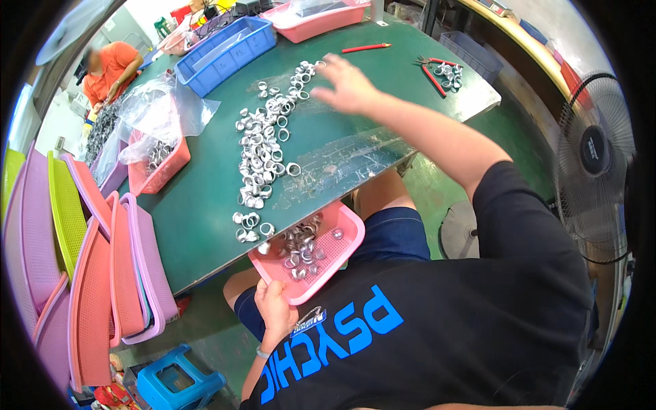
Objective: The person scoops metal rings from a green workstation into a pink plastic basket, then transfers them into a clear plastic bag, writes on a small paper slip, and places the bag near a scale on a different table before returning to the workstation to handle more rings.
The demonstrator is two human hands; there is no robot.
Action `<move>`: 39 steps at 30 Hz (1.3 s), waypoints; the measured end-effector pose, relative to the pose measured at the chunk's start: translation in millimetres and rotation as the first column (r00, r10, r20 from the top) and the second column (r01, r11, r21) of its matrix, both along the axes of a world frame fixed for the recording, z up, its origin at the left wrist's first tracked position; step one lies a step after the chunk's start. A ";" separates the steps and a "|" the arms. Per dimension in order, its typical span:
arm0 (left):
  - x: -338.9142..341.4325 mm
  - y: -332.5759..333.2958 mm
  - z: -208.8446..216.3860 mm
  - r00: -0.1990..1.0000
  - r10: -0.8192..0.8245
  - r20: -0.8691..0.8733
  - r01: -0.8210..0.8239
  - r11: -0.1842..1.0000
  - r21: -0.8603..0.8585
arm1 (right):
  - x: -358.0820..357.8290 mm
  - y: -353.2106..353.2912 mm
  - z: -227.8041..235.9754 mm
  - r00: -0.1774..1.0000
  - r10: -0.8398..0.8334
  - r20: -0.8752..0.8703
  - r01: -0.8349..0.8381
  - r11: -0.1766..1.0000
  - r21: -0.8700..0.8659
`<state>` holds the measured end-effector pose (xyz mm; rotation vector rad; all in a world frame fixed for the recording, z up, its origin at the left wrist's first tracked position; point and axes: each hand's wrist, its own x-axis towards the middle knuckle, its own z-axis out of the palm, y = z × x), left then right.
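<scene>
My left hand (pixel 275 307) is closed on the near rim of a pink perforated plastic basket (pixel 342 254), which sits against the table's front edge over my lap. Several silver metal rings (pixel 301 260) lie in the basket, gathered toward its table side. A long, uneven heap of similar rings (pixel 258 147) runs across the green tabletop (pixel 212 164) from the far side to the front edge. Beyond the heap's middle, my right hand (pixel 346 85) is open with fingers spread, beside the far end of the rings and holding nothing. Whether it touches the table I cannot tell.
Red-handled pliers (pixel 434 78) and a small ring pile (pixel 449 74) lie far right, near a red pen-like tool (pixel 365 48). Blue (pixel 229 58) and pink bins (pixel 318 24) stand behind. Stacked baskets (pixel 92 301), a stool (pixel 178 379), a fan (pixel 593 154) and a co-worker (pixel 113 72) surround.
</scene>
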<state>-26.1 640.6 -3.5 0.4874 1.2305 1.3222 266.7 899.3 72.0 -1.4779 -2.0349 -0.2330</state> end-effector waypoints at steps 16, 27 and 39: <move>-13.5 6.3 -6.4 0.997 0.045 -0.063 -0.046 0.999 -0.014 | -2.4 127.3 -17.4 0.976 0.109 -0.190 -0.175 0.910 -0.376; -5.6 6.9 -0.2 0.995 0.102 0.000 -0.102 0.995 0.007 | -85.4 45.8 -3.9 0.907 0.388 -0.165 -0.420 0.793 -0.441; -9.8 -0.7 -8.8 0.989 0.128 0.078 -0.131 0.991 0.030 | -133.5 -50.2 -9.9 0.758 0.611 -0.227 -0.651 0.685 -0.329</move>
